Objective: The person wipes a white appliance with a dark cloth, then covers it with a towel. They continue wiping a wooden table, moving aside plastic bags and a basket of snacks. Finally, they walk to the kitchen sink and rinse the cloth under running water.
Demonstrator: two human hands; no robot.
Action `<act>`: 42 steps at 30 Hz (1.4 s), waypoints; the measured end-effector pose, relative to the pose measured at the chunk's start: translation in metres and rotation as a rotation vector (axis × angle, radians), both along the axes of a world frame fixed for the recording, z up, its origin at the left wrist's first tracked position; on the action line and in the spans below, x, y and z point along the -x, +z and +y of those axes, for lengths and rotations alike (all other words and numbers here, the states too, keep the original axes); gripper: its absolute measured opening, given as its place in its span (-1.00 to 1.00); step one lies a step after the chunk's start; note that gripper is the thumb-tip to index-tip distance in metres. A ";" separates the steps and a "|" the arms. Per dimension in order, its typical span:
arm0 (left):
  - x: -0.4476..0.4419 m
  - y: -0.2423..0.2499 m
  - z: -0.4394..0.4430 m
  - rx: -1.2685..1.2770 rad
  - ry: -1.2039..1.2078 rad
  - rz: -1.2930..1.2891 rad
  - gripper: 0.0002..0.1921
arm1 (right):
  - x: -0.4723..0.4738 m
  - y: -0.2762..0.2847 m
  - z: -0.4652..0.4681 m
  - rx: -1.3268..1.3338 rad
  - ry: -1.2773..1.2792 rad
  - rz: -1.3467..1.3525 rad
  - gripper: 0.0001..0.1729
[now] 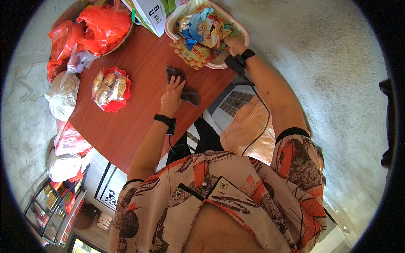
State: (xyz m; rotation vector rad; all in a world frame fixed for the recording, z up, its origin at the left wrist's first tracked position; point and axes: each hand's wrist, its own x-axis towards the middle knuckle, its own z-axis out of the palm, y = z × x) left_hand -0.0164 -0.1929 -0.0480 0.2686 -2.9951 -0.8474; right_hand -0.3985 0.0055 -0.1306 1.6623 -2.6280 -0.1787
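Observation:
My left hand (172, 97) rests on a dark grey cloth (190, 96) on the reddish-brown wooden table (142, 126), its fingers spread over the fabric. At the far right corner of the table stands a white plastic basin (242, 30) with a pink rim. Crumpled snack packages (202, 30) fill it, and a yellow package printed with round biscuits (193, 55) hangs over its near side. My right hand (235, 43) reaches over the basin's right rim among the packages; its fingertips are partly hidden, so I cannot tell whether it grips one.
A red scalloped dish (126, 98) holds wrapped pastries (109, 85). Red plastic bags (104, 27) lie in a round basket (128, 36) at the far left, near a tied clear bag (63, 95). A white carton (155, 17) stands beside the basin. The grey wall (316, 63) borders the right side.

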 end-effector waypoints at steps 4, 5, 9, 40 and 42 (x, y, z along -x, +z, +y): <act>0.000 -0.003 0.000 0.015 -0.007 0.004 -0.50 | -0.019 0.037 -0.008 -0.188 -0.108 -0.077 -0.83; 0.000 -0.004 0.000 0.020 -0.007 0.014 -0.50 | -0.027 0.051 -0.013 -0.186 -0.100 -0.069 -0.83; 0.000 -0.008 0.000 0.131 -0.049 -0.026 -0.44 | -0.051 0.086 -0.036 -0.503 -0.215 0.032 -0.97; 0.044 -0.007 -0.018 0.372 -0.275 -0.101 -0.28 | -0.291 0.086 0.006 0.816 -1.430 -1.067 -0.50; 0.079 -0.016 -0.053 0.432 -0.227 -0.105 -0.37 | -0.267 0.080 -0.001 0.552 -1.595 -0.874 -0.43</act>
